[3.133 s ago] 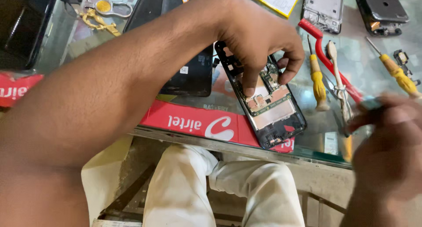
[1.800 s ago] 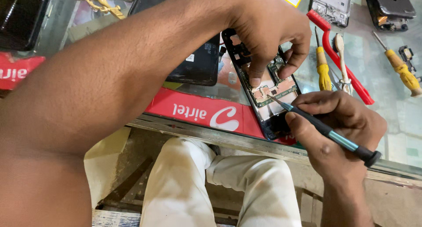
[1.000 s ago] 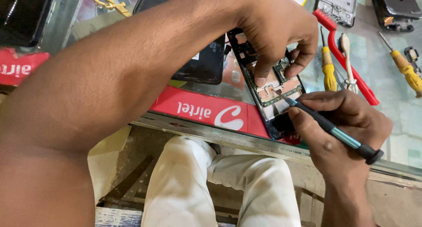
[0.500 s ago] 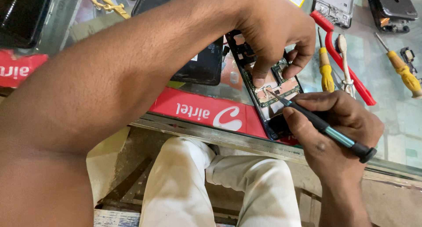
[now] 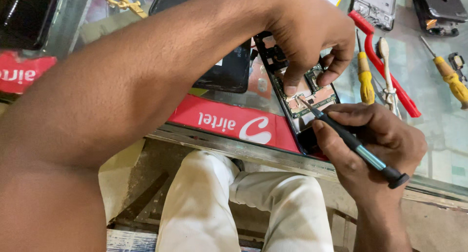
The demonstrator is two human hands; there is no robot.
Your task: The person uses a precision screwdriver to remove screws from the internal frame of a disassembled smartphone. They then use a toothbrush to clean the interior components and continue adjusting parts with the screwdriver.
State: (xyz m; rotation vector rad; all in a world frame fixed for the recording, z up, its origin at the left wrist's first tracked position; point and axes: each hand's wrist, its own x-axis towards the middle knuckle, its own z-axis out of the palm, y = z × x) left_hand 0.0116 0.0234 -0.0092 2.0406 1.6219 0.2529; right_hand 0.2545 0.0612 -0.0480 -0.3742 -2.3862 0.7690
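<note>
Fingers (image 5: 292,83) of the left hand (image 5: 304,30) press down on the opened black smartphone with its back cover off and green circuit board exposed (image 5: 304,93), the index fingertip and the thumb planted on the board, pinning it against the glass-topped table (image 5: 438,115). The phone lies slanted near the table's near edge, its lower end over a red printed sticker strip (image 5: 229,122) under the glass. The right hand (image 5: 375,144) has its fingers closed around a slim black precision screwdriver with a blue-grey band (image 5: 353,142), the tip resting on the circuit board just beside the left index fingertip. To the right of the phone lie a small yellow-handled screwdriver (image 5: 363,76), a pair of pale-handled tweezers (image 5: 387,71) and a long red plastic tool (image 5: 385,64), close together. Farther right sits another yellow-handled screwdriver (image 5: 451,79). At the far right edge are a grey phone frame (image 5: 375,5) and a dark phone body (image 5: 441,8). A black phone panel (image 5: 226,74) lies left of the opened phone, partly under the left forearm. The person's knees in white trousers (image 5: 243,203) show below the table.
</note>
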